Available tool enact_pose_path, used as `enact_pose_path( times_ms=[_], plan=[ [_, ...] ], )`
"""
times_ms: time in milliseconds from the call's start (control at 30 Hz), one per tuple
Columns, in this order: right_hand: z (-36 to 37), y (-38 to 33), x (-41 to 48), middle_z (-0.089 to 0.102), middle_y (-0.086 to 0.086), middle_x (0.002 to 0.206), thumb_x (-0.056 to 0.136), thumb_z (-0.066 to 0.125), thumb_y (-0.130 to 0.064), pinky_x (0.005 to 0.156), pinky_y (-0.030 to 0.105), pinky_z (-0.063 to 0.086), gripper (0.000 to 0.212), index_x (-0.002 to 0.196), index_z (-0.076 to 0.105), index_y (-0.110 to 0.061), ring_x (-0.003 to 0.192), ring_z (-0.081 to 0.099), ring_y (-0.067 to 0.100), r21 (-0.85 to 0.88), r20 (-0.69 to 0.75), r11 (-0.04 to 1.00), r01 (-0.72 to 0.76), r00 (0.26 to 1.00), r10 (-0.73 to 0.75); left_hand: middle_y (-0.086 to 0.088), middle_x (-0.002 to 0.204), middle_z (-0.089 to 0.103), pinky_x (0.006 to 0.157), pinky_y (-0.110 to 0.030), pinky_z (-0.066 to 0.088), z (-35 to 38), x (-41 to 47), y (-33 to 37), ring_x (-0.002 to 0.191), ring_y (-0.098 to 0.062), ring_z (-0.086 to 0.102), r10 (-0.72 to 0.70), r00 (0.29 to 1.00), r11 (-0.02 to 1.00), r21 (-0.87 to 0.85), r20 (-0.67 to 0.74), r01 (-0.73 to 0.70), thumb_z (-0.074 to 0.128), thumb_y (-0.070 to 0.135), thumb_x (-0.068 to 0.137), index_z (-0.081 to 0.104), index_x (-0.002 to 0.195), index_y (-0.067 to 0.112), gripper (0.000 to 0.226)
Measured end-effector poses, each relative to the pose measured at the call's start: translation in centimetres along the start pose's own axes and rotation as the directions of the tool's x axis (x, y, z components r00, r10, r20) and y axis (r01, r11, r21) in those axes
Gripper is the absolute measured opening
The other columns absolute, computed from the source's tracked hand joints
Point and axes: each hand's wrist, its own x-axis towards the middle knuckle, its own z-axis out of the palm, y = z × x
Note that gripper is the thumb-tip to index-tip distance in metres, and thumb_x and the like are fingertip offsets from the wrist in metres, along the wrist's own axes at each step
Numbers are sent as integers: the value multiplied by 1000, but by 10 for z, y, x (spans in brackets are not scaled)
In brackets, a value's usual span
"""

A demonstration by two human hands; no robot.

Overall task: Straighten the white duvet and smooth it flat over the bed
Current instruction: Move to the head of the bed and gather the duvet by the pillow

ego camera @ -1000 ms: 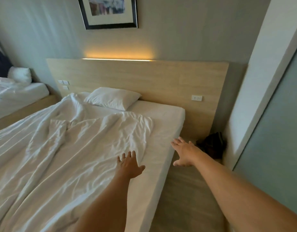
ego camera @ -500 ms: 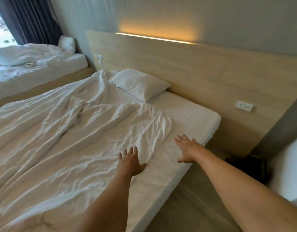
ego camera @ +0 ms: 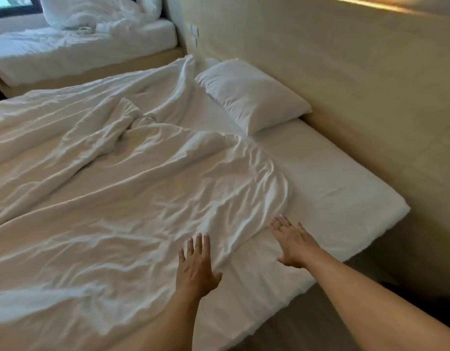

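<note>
White duvet [ego camera: 117, 198] lies rumpled over most of the bed [ego camera: 332, 193], creased throughout w/ a bunched fold nr the middle; its corner stops short of the pillow [ego camera: 251, 97], leaving bare sheet along the near side & head end. Left hand [ego camera: 196, 267] is over the duvet's near edge, grip released, fingers spread; contact unclear. Right hand [ego camera: 292, 243] is just beside the corner, over bare sheet, grip released too. Step, as I read it: reaching in to take the edge, straightening not yet begun. Next probably needs both hands pinching edge & corner, then a pull toward the headboard [ego camera: 345, 72] before smoothing.
</note>
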Motion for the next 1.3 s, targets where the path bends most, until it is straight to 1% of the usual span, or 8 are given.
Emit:
enact_pose_path(
  times_ms=[233,400,633,733,867,967,1067,1300],
  plan=[
    [48,62,118,-26,1,159,91,49,-21,121,45,0,91,151,-20,-17,145,-25,20,-120,-42,988,92,994,-98,-10,160,-17,120,-50,-2,74,75,41,146,-29,-18,-32,999,998,52,-32,33,59,47,81,-26,146,15,111],
    [72,86,200,-20,3,161,88,51,-14,119,48,1,94,153,-16,-19,147,-20,22,-177,-163,969,172,966,-201,-12,161,-3,119,-52,10,115,131,59,148,-32,-1,-85,990,994,58,-115,92,65,42,72,-8,154,16,113],
    [77,121,296,37,11,153,84,39,3,112,59,21,67,149,30,-6,143,28,36,-204,-371,939,278,865,-337,-12,161,7,117,-50,10,137,192,52,147,-36,10,-202,944,976,26,-260,215,61,4,69,1,155,14,105],
    [64,128,329,29,10,157,89,13,4,116,55,15,65,152,25,-6,146,19,38,-249,-325,920,301,869,-373,-8,162,2,119,-46,10,131,217,39,148,-35,3,-245,945,967,10,-219,253,44,-5,81,-5,154,20,92],
    [75,134,323,17,8,161,95,9,6,119,48,6,61,154,15,-9,148,10,36,-299,-226,907,297,902,-369,-7,161,15,119,-44,16,139,221,44,146,-39,12,-245,959,968,27,-139,251,35,-10,84,11,155,18,80],
    [97,153,302,37,13,152,82,-5,-5,116,52,18,77,148,34,-4,142,27,42,-279,-261,899,338,874,-410,-7,161,18,119,-45,16,147,203,61,145,-43,13,-221,969,973,44,-111,226,32,-11,85,15,154,15,76],
    [117,176,274,64,16,126,81,19,2,96,59,43,62,126,62,-1,118,57,46,-284,-274,906,313,879,-389,-9,159,22,118,-47,20,153,186,84,143,-47,17,-207,974,975,67,-87,213,33,-10,86,20,153,13,72],
    [152,230,189,63,14,127,73,26,9,92,55,49,64,124,64,-1,117,59,41,-308,-246,905,293,895,-373,-14,141,52,102,-54,41,175,128,151,128,-51,44,-132,988,988,68,-84,138,61,-17,72,51,138,6,71]
  ],
)
